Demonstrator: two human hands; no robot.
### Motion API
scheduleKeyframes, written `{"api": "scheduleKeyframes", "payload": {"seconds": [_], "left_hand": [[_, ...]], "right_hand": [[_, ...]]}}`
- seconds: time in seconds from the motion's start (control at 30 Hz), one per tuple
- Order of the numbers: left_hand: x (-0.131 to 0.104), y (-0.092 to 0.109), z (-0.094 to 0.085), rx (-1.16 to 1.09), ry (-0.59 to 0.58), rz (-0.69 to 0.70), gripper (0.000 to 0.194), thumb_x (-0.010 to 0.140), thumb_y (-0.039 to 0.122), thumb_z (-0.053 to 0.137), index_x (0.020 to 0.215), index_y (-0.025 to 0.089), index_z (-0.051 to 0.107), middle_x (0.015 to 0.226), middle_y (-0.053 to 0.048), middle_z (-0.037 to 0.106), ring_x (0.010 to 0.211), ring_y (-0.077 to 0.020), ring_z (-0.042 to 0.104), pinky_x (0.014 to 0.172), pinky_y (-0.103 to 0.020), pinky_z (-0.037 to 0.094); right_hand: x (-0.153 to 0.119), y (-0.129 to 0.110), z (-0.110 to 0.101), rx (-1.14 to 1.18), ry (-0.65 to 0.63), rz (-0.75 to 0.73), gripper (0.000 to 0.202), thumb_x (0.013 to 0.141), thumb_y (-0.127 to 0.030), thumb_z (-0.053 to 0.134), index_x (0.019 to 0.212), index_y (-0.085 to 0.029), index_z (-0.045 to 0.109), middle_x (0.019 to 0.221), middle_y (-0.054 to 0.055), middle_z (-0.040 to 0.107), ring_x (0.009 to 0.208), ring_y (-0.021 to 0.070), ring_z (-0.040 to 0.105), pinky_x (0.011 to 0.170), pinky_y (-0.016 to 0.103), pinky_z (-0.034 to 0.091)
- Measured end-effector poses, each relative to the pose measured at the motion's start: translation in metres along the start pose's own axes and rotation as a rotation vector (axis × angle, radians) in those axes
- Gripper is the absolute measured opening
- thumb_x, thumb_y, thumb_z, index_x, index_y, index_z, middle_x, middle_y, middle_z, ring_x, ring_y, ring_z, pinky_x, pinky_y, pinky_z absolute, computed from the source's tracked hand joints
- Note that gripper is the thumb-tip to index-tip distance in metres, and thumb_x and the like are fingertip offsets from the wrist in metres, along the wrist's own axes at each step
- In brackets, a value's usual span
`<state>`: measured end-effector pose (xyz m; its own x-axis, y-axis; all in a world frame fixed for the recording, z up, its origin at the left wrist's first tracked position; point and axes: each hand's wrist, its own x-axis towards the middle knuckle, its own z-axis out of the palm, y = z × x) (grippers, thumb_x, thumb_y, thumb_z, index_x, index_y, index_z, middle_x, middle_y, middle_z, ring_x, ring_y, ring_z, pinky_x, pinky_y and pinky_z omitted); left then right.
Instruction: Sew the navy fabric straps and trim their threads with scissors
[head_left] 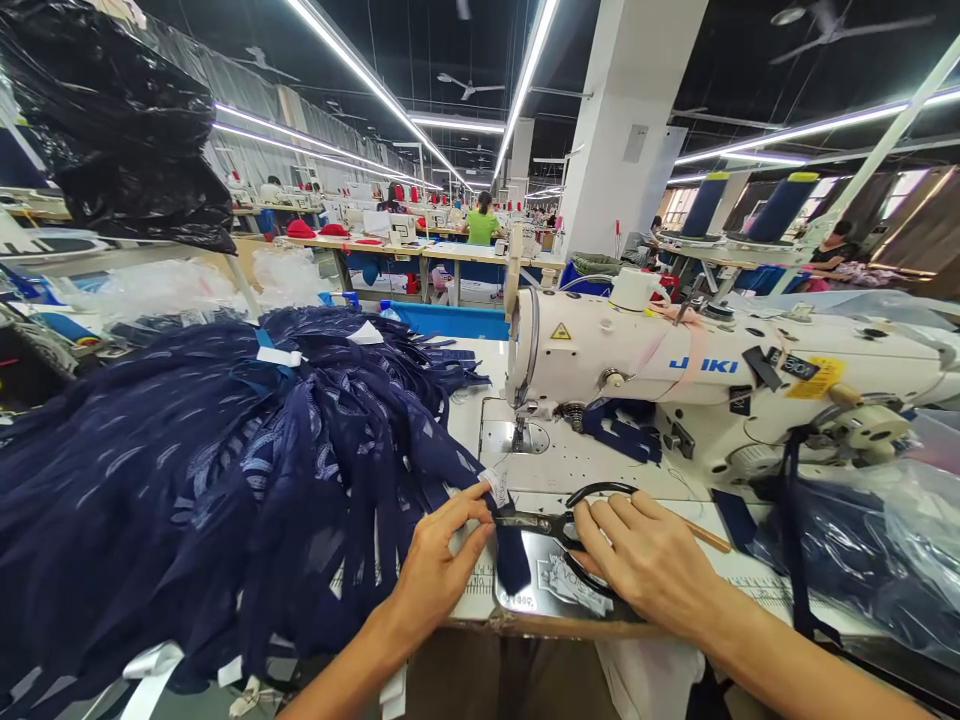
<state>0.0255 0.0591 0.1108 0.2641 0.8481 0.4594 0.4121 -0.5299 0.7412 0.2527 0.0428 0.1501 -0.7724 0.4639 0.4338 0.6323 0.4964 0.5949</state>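
Observation:
My left hand (442, 555) pinches the edge of a navy fabric strip (514, 560) beside a small white label (496, 486). In my right hand (637, 550) are black-handled scissors (559, 526), their blades pointing left across the strip close to my left fingertips. The strip hangs over the shiny plate (551, 575) at the table's front edge. A large heap of navy lace fabric (300, 470) lies to the left. Behind my hands stands a white sewing machine (630, 350), its needle area just beyond the label.
A black plastic bag (127, 130) hangs at the upper left. Clear plastic bags with dark contents (847, 540) lie on the right. Thread cones (780, 207) stand behind the machine. A person in green (482, 222) is among distant sewing tables.

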Motion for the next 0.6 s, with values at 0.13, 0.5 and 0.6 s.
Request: {"api": "scheduleKeyframes", "payload": {"seconds": [0.13, 0.5, 0.6], "left_hand": [[0.001, 0.001, 0.001, 0.009, 0.006, 0.038, 0.012, 0.081, 0.018, 0.044, 0.074, 0.019, 0.054, 0.086, -0.007, 0.066, 0.105, -0.0211, 0.055, 0.085, -0.028, 0.043], [-0.003, 0.007, -0.002, -0.036, -0.017, -0.026, 0.014, 0.076, 0.01, 0.044, 0.085, 0.02, 0.049, 0.109, -0.008, 0.061, 0.096, -0.0177, 0.06, 0.084, -0.03, 0.047], [0.0, 0.008, -0.001, 0.006, -0.008, -0.005, 0.026, 0.076, 0.008, 0.042, 0.099, 0.019, 0.048, 0.101, -0.005, 0.064, 0.092, -0.0152, 0.062, 0.083, -0.028, 0.048]], "right_hand": [[-0.002, -0.003, -0.001, 0.007, -0.011, 0.008, 0.019, 0.084, -0.014, 0.043, 0.087, -0.007, 0.06, 0.062, 0.006, 0.053, 0.055, 0.0172, 0.047, 0.054, 0.032, 0.027], [-0.016, 0.013, 0.007, 0.26, 0.032, 0.154, 0.038, 0.092, -0.031, 0.028, 0.067, -0.014, 0.052, 0.052, 0.001, 0.05, 0.045, 0.0137, 0.043, 0.051, 0.028, 0.025], [-0.022, 0.015, 0.013, 0.309, 0.026, 0.164, 0.037, 0.091, -0.033, 0.032, 0.065, -0.016, 0.051, 0.052, 0.001, 0.051, 0.045, 0.0134, 0.043, 0.05, 0.027, 0.025]]}}
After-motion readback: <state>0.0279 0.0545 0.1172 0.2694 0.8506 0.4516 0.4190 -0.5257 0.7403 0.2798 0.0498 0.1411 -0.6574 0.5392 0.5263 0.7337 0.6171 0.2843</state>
